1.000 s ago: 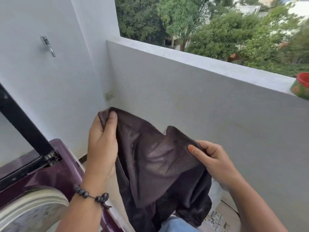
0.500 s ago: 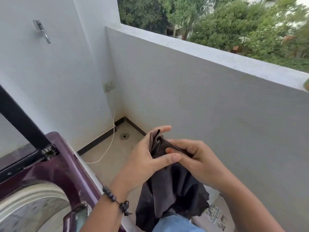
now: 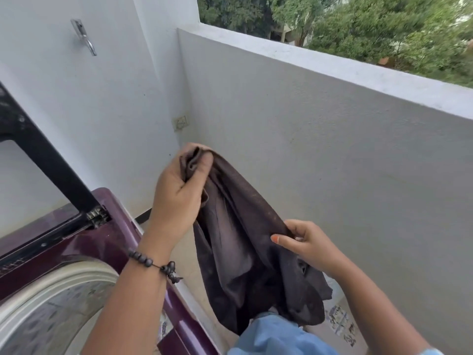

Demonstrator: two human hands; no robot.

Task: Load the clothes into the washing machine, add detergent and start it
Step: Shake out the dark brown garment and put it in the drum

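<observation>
A dark brown garment (image 3: 240,242) hangs in the air in front of me, to the right of the washing machine. My left hand (image 3: 179,193) grips a bunched upper corner of it, raised high. My right hand (image 3: 304,242) pinches its edge lower down on the right. The maroon top-loading washing machine (image 3: 102,242) stands at the lower left with its black-framed lid (image 3: 43,155) raised. Its pale drum rim (image 3: 66,275) shows at the bottom left. A light blue cloth (image 3: 276,336) lies below the garment at the bottom edge.
A grey parapet wall (image 3: 332,149) runs along the right with trees beyond it. The white wall (image 3: 97,111) on the left carries a metal hook (image 3: 84,37) and a socket (image 3: 180,122). Printed paper (image 3: 341,321) lies on the tiled floor at the lower right.
My hands were together bunching the garment low down. Now the left hand has lifted its corner up and the right hand has moved right, spreading the cloth between them.
</observation>
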